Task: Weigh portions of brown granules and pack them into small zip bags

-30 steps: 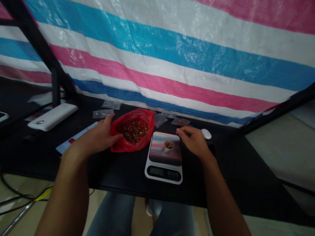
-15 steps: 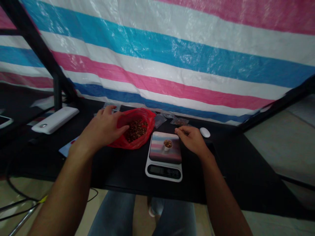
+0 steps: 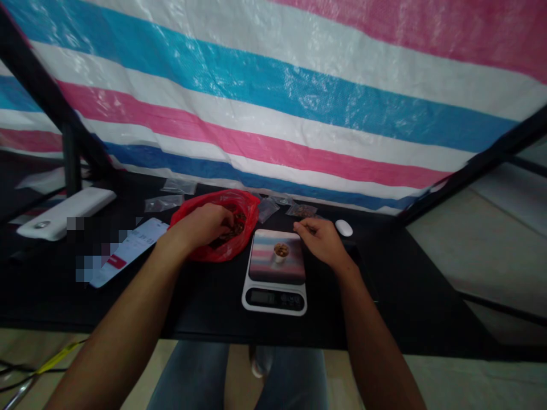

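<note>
My left hand (image 3: pixel 209 223) reaches into a red plastic bag (image 3: pixel 231 253) of small brown pieces, its fingers curled down among them; what they hold, if anything, is hidden. Right of the bag, a white kitchen scale (image 3: pixel 274 300) carries a small white cup (image 3: pixel 281 253) filled with brown pieces. Beside the scale's upper right corner is my right hand (image 3: pixel 314 234), its fingers closed, thumb against forefinger, around something too small to name.
Behind the scale lie small clear bags (image 3: pixel 267 209), one with brown bits (image 3: pixel 304 211), and a white oval object (image 3: pixel 343 228). To the left are a phone (image 3: pixel 132 250), more clear bags (image 3: pixel 164 203) and a long white device (image 3: pixel 68 213). A striped sheet (image 3: pixel 273 114) hangs behind.
My left hand has moved from above the red bag's left side down into its contents, and its fingers have curled. The view has shifted, showing more of the phone. My right hand keeps its pose.
</note>
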Motion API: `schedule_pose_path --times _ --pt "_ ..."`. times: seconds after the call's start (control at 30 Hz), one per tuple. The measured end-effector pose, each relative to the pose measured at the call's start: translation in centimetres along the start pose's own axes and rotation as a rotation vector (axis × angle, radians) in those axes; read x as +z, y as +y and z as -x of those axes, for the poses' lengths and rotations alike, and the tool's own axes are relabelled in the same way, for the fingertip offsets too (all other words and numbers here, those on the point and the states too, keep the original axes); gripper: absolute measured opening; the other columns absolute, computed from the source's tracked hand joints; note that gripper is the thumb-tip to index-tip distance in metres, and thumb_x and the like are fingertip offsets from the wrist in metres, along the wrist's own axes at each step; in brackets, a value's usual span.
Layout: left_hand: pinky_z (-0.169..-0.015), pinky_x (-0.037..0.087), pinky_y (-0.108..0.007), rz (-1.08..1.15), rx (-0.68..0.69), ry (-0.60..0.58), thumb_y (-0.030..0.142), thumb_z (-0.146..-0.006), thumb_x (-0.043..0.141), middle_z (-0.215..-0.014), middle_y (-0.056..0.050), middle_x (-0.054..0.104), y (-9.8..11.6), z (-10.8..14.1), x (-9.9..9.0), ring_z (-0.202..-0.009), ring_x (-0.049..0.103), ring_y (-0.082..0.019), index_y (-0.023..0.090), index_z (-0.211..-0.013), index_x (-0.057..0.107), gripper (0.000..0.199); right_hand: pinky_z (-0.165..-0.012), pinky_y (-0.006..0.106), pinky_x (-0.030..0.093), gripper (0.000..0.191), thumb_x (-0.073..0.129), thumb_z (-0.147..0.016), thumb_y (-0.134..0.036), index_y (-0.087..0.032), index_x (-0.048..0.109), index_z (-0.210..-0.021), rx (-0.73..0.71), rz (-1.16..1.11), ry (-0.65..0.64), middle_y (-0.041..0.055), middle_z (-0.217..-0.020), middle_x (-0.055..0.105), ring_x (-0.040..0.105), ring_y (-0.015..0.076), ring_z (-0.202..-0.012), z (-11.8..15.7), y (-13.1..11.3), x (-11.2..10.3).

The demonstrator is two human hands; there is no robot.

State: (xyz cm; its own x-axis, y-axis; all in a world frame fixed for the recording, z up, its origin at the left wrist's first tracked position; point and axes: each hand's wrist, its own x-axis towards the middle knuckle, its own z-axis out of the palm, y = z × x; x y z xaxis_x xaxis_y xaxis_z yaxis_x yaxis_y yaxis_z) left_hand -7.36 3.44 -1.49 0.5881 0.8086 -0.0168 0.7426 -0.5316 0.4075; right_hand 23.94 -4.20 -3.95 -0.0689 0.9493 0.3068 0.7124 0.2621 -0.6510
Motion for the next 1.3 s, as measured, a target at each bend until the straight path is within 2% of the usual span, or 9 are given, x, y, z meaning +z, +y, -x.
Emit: schedule_pose_path --times 0.13,0.27,0.4,0.5,0.63,0.73,0.83,1.0,1.3 --pt "-0.084 0.05 -0.033 -0.048 0.056 -0.023 0.015 -0.088 0.059 -0.098 -0.009 0.082 0.5 0.5 -0.8 -0.088 0.074 -0.024 0.015 -0.1 0.083 0.027 -0.061 0.029 0.04 0.036 0.057 -0.097 -0.04 -0.019 0.069 -0.07 0.002 -0.005 -0.007 0.0027 -0.068 0.07 0.06 0.0169 -0.063 0.0 0.0 0.0" --pt "-0.078 0.049 -0.028 0.008 0.093 0.04 0.015 -0.091 0.06 -0.099 -0.007 0.082 0.9 1.0 -1.6 -0.082 0.072 -0.019 0.013 -0.102 0.081 0.024 -0.061 0.029 0.04 0.037 0.057 -0.097 -0.041 -0.019 0.069 -0.07 0.002 -0.009 0.001 0.0023 -0.068 0.069 0.059 0.0164 -0.063 0.0 0.2 0.2" --pt "-0.08 0.05 -0.027 0.047 0.156 0.1 0.018 -0.093 0.062 -0.101 -0.005 0.082 1.9 1.3 -2.4 -0.085 0.071 -0.018 0.016 -0.101 0.08 0.02 -0.061 0.029 0.04 0.036 0.057 -0.097 -0.04 -0.018 0.071 -0.072 0.01 0.009 -0.005 0.0032 -0.071 0.072 0.061 0.0168 -0.064 -0.1 0.3 0.2" --pt "-0.085 0.051 -0.029 0.099 0.251 0.095 0.02 -0.095 0.061 -0.104 -0.005 0.081 3.8 1.1 -2.5 -0.091 0.072 -0.02 0.018 -0.102 0.079 0.019 -0.061 0.029 0.04 0.036 0.057 -0.098 -0.04 -0.018 0.072 -0.072 0.019 0.018 -0.012 0.0038 -0.072 0.073 0.062 0.0171 -0.064 -0.1 0.2 0.2" --pt "-0.085 0.051 -0.027 0.147 0.407 0.071 0.02 -0.097 0.061 -0.101 -0.004 0.08 7.2 0.4 -1.5 -0.093 0.072 -0.02 0.02 -0.102 0.079 0.019 -0.061 0.029 0.039 0.036 0.057 -0.098 -0.04 -0.018 0.071 -0.073 0.014 0.024 -0.012 0.0036 -0.072 0.073 0.062 0.0172 -0.065 -0.1 0.2 0.1" --pt "-0.083 0.05 -0.026 0.141 0.479 0.003 0.017 -0.098 0.06 -0.099 -0.005 0.079 9.4 -0.1 -0.8 -0.092 0.072 -0.019 0.021 -0.099 0.081 0.021 -0.061 0.029 0.038 0.036 0.056 -0.098 -0.04 -0.019 0.071 -0.073 0.016 0.033 -0.008 0.0028 -0.071 0.071 0.061 0.0169 -0.064 -0.1 0.2 0.0" --pt "-0.084 0.05 -0.025 0.108 0.494 -0.065 0.011 -0.095 0.061 -0.095 -0.004 0.077 10.7 -0.3 -0.5 -0.089 0.072 -0.018 0.021 -0.093 0.082 0.024 -0.061 0.029 0.037 0.037 0.056 -0.098 -0.04 -0.019 0.069 -0.071 0.008 0.047 -0.012 0.0021 -0.068 0.069 0.059 0.0164 -0.063 -0.1 0.2 -0.2" --pt "-0.081 0.05 -0.026 0.066 0.492 -0.132 0.006 -0.094 0.06 -0.096 -0.006 0.075 11.3 -0.3 -0.3 -0.086 0.072 -0.018 0.02 -0.093 0.083 0.027 -0.06 0.03 0.034 0.036 0.056 -0.098 -0.038 -0.02 0.065 -0.068 0.004 0.063 -0.006 0.0007 -0.064 0.064 0.056 0.0158 -0.061 -0.1 0.1 -0.3" --pt "-0.082 0.051 -0.026 0.147 0.516 -0.106 0.005 -0.091 0.063 -0.1 -0.005 0.077 11.2 -0.5 -0.4 -0.091 0.073 -0.019 0.02 -0.098 0.081 0.025 -0.063 0.029 0.037 0.037 0.056 -0.099 -0.036 -0.02 0.065 -0.067 -0.005 0.068 -0.016 0.0012 -0.066 0.066 0.056 0.0157 -0.062 -0.2 0.0 -0.3"
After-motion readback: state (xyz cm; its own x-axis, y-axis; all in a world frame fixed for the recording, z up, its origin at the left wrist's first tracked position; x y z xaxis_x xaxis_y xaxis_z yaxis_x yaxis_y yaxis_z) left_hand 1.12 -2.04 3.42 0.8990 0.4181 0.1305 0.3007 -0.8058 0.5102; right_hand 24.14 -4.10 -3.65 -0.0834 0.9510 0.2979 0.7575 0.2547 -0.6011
